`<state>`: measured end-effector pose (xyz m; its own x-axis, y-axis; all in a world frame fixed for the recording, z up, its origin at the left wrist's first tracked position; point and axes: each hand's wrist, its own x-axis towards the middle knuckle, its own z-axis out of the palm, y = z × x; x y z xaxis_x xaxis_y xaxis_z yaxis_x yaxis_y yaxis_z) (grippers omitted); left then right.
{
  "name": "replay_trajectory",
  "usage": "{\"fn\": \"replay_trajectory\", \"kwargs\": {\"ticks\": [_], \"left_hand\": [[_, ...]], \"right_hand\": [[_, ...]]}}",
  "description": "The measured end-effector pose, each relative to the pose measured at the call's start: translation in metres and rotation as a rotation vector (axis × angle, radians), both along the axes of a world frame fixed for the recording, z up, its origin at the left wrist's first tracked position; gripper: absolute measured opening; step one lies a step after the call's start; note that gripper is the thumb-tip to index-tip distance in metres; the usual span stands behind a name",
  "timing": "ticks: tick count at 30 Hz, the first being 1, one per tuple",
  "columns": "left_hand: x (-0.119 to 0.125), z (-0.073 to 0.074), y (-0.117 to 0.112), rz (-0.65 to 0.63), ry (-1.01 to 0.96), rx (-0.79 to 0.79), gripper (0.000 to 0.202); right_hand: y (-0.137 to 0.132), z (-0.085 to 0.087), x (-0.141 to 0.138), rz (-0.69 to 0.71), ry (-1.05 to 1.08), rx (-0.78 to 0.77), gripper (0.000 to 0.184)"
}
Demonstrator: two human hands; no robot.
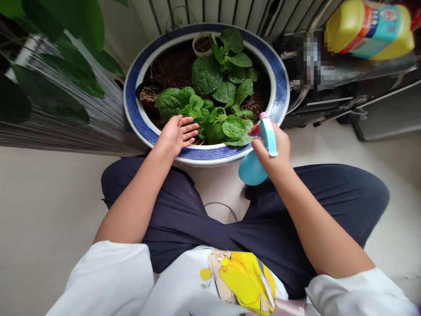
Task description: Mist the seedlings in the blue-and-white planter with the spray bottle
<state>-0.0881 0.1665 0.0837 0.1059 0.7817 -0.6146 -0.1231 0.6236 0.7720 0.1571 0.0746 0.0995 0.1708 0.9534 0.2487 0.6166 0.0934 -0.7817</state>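
Note:
A large round pot with a blue and white rim holds dark soil and several leafy green plants. Wet-looking leaves shine near the front of it. My left hand is over the front left of the rim, palm up with its fingers spread, beside the front leaves; nothing is in it. At the front right of the pot, my right hand is wrapped round the neck of a light blue spray bottle. The bottle's pink nozzle points toward the plants.
Inside the big pot stand a small white pot and a dark small pot. Broad leaves hang at the upper left. A yellow bottle lies on a rack at the upper right. Slatted panels stand behind.

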Motion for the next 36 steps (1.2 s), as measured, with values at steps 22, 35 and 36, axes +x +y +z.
{"fn": "replay_trajectory", "kwargs": {"ticks": [22, 35, 36], "left_hand": [[0.054, -0.026, 0.022, -0.206, 0.053, -0.042, 0.046], [0.057, -0.028, 0.040, -0.249, -0.138, -0.071, 0.051], [0.058, -0.028, 0.040, -0.259, -0.145, -0.074, 0.051]], "right_hand": [[-0.004, -0.011, -0.001, 0.076, 0.004, -0.070, 0.019], [0.008, -0.013, -0.007, 0.147, 0.074, -0.073, 0.016], [0.009, -0.012, -0.007, 0.153, 0.085, -0.080, 0.015]]}}
